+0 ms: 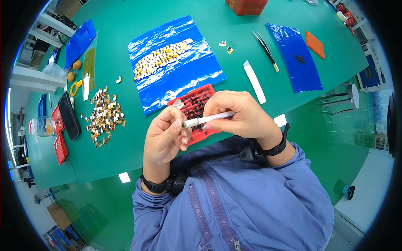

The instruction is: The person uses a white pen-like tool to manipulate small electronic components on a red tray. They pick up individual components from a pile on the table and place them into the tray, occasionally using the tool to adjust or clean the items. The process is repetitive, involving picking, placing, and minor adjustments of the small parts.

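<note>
My right hand (pixel 238 113) is closed round a slim white pen-like stick (pixel 217 117), which points left. The stick's pale, wrapped-looking end meets the fingertips of my left hand (pixel 166 133). Thumb and forefinger of that hand are pinched together at the tip, where a tiny dark bit shows; what exactly they hold is too small to make out. Below both hands lies a red tray (pixel 204 91) with rows of small black parts, partly covered by my fingers. A small clear-whitish piece (pixel 178 103) rests at the tray's upper left.
Beyond the tray, a blue sheet (pixel 167 94) bears rows of small white-and-gold pieces. A loose heap of similar pieces (pixel 104 115) lies left, near a black case (pixel 69 116). To the right are a white strip (pixel 254 82), tweezers (pixel 265 50) and another blue sheet (pixel 307 79) with black parts.
</note>
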Tool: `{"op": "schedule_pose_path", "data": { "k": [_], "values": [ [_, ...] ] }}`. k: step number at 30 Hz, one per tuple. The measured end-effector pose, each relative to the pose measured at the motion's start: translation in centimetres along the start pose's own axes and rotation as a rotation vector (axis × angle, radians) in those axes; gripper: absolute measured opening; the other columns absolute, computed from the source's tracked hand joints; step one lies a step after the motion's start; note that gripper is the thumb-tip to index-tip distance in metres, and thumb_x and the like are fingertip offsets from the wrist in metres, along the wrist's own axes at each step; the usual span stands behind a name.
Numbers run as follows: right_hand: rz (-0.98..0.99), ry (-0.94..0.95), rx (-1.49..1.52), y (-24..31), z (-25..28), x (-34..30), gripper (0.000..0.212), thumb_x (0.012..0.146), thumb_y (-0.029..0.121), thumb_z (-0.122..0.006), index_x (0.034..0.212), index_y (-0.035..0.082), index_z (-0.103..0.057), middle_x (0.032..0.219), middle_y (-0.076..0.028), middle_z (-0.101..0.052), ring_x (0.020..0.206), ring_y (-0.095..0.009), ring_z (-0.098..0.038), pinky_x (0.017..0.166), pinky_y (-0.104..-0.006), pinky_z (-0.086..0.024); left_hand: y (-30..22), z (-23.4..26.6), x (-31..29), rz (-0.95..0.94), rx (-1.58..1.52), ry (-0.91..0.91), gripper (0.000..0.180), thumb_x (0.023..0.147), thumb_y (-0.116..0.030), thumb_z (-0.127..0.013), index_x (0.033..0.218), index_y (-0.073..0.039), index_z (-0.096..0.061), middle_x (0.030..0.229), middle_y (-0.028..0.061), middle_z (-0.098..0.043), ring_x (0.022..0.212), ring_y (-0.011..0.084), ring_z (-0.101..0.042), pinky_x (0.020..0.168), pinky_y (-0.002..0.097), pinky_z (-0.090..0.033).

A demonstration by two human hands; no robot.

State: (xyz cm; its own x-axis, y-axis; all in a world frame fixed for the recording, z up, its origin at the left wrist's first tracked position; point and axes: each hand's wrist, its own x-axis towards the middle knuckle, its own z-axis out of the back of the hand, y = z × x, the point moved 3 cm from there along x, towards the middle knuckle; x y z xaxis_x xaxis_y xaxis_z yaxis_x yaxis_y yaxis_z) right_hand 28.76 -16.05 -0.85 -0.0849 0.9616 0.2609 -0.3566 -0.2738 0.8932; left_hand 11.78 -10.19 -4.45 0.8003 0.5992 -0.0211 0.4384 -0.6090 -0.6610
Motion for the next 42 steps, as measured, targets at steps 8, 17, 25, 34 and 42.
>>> {"op": "schedule_pose_path", "data": {
  "k": [8, 17, 25, 34, 42],
  "values": [
    [-0.076, 0.067, -0.029, -0.4, -0.2, -0.4, 0.011, 0.073, 0.011, -0.069, 0.076, 0.005, -0.06, 0.069, -0.005, -0.06, 0.058, -0.015, -0.057, 0.05, -0.0258, -0.042, 0.1, 0.4, 0.1, 0.005, -0.002, -0.011, 0.01, 0.092, -0.011, -0.049, 0.089, -0.001, -0.046, 0.071, 0.0063, -0.052, 0.059, 0.0128, -0.053, 0.043, 0.0191, -0.045],
    [0.023, -0.063, -0.107, -0.6, 0.1, -0.5, 0.012, 0.071, 0.006, -0.069, 0.078, 0.004, -0.06, 0.071, -0.005, -0.06, 0.061, -0.016, -0.057, 0.054, -0.0266, -0.044, 0.0, -0.1, 0.2, 0.003, -0.018, 0.004, 0.011, 0.092, -0.01, -0.045, 0.087, -0.001, -0.043, 0.07, 0.0067, -0.048, 0.057, 0.0131, -0.05, 0.042, 0.019, -0.044],
    [-0.075, -0.073, -0.026, -0.9, 0.4, -0.8, 0.012, 0.073, 0.008, -0.068, 0.08, 0.004, -0.059, 0.068, -0.006, -0.056, 0.057, -0.015, -0.053, 0.051, -0.0266, -0.041, -0.2, -0.4, 0.1, -0.056, -0.034, 0.086, 0.014, 0.093, -0.014, -0.047, 0.087, -0.003, -0.04, 0.069, 0.0071, -0.047, 0.054, 0.0124, -0.048, 0.041, 0.0205, -0.042],
    [-0.174, -0.249, -0.046, -2.5, 1.7, -2.4, 0.009, 0.077, 0.009, -0.068, 0.081, 0.003, -0.062, 0.06, 0.0, -0.057, 0.051, -0.003, -0.045, 0.045, -0.0207, -0.033, 0.5, -0.8, -0.5, -0.427, 0.725, -0.008, 0.014, 0.077, 0.004, -0.063, 0.084, 0.002, -0.053, 0.081, 0.0145, -0.061, 0.068, 0.0192, -0.062, 0.061, 0.0262, -0.05],
    [-0.178, -0.249, 0.018, -2.7, 1.9, -2.5, 0.009, 0.077, 0.009, -0.068, 0.081, 0.003, -0.062, 0.06, 0.001, -0.055, 0.051, -0.003, -0.043, 0.045, -0.0201, -0.033, 0.6, -2.4, -0.3, -0.695, 1.237, -0.012, 0.022, 0.064, 0.006, -0.074, 0.077, 0.001, -0.057, 0.072, 0.0106, -0.063, 0.065, 0.0203, -0.063, 0.055, 0.0262, -0.049]
  ]
}}
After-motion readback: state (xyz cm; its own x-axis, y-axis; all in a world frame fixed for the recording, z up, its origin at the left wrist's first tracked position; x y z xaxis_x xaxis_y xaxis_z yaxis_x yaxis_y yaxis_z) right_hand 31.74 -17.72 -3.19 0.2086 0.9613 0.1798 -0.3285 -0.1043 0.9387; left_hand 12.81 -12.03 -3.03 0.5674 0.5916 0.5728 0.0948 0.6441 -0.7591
